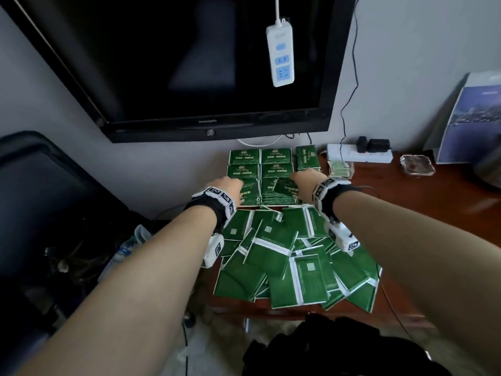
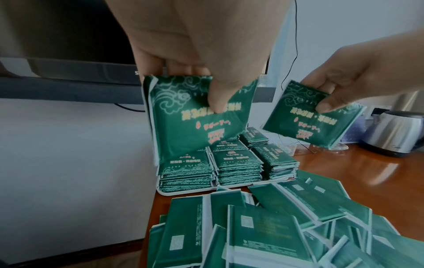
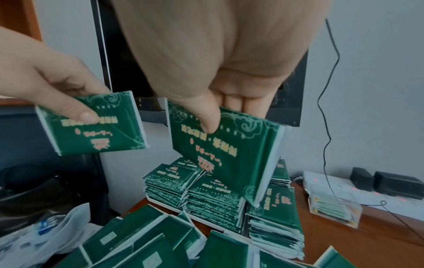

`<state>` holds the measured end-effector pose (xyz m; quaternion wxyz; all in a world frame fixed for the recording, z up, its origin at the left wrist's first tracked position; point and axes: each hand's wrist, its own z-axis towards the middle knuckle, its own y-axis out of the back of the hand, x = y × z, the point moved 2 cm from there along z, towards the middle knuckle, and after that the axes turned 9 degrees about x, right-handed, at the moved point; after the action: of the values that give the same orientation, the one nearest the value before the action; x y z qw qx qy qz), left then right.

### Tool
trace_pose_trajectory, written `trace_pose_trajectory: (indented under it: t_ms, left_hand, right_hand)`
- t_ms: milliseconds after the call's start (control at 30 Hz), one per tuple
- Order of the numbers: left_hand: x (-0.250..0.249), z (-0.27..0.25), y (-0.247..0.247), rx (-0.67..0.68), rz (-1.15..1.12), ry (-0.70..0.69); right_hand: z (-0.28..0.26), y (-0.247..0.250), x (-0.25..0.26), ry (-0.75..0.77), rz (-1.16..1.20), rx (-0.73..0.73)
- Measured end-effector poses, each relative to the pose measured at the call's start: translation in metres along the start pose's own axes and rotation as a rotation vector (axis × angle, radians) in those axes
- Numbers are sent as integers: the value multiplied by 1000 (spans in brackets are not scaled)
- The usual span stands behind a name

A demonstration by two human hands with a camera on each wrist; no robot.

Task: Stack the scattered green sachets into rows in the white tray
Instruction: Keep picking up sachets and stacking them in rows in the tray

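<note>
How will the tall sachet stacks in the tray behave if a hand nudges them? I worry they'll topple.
The stacks look uneven and splayed, so probably prone to sliding. Sachets look glossy, likely slippery. The white tray has only a low rim, so it would hardly hold upper layers.

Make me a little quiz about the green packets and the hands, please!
1. True or false: each hand holds a green sachet.
2. Where does the loose pile of sachets lie? A) inside the white tray B) on the wooden table, nearer the person than the tray C) on the floor
3. Fill in: the sachets stacked in the tray show their printed ____ side up.

Key:
1. True: the left hand pinches one sachet and the right hand pinches another, both above the tray.
2. B
3. Front; those in the loose pile mostly lie back side up.
</note>
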<state>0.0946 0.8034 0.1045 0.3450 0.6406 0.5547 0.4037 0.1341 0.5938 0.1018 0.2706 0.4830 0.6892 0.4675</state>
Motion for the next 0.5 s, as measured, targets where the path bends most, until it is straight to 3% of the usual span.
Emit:
trace_pose_trajectory:
  t_ms: [500]
  left_hand:
    - [41,141,-7,-16,62,-66]
  right_hand:
    - [139,-4,-10,-20,-72,64]
